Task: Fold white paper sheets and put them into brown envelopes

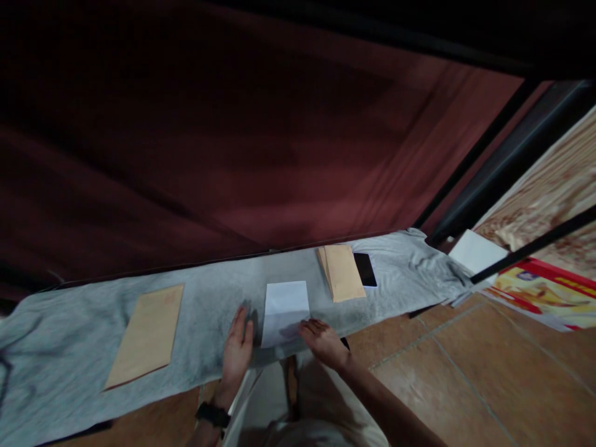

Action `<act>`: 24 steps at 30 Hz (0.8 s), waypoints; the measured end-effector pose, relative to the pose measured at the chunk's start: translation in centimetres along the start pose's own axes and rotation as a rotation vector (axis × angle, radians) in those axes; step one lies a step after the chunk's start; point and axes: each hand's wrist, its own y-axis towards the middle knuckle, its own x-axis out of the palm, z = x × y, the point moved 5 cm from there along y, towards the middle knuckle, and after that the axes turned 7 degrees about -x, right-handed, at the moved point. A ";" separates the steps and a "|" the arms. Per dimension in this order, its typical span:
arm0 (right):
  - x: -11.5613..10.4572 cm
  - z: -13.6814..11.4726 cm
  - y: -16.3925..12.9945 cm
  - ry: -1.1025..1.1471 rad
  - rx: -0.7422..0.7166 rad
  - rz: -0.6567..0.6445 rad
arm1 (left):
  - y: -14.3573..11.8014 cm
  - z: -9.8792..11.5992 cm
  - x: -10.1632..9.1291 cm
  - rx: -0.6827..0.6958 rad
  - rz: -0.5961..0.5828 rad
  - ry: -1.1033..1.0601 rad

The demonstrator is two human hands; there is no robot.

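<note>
A white sheet of paper (pixel 285 308) lies on a grey cloth (pixel 69 347) spread over a narrow surface. My right hand (pixel 323 340) rests with its fingers on the sheet's lower right corner. Just left of the sheet, my left hand (pixel 238 352) lies flat on the cloth with its fingers apart, and a black watch sits on its wrist. Neither hand holds anything. A brown envelope (pixel 147 334) lies far to the left. A stack of brown envelopes (pixel 342 271) lies to the right, with a black phone (pixel 365 269) beside it.
A dark red curtain (pixel 233 143) hangs behind the surface. White paper (pixel 477 251) and a colourful printed sheet (pixel 544 292) lie at the right. A tiled floor (pixel 465 372) runs below, and my lap is at the bottom centre.
</note>
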 end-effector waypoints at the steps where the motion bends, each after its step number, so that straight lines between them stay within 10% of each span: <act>1: 0.6 -0.1 -0.7 0.040 0.000 -0.013 | 0.1 0.9 0.3 0.044 -0.044 0.016; 7: 2.5 0.1 -3.2 0.207 0.011 -0.065 | -0.7 7.4 5.9 0.469 -0.411 0.230; 12: 3.0 1.1 -3.5 0.108 0.023 -0.117 | -0.4 8.6 9.0 0.569 -0.413 0.397; 24: 2.5 2.6 -4.0 0.227 0.097 -0.073 | 0.1 0.4 1.0 0.475 -0.329 0.457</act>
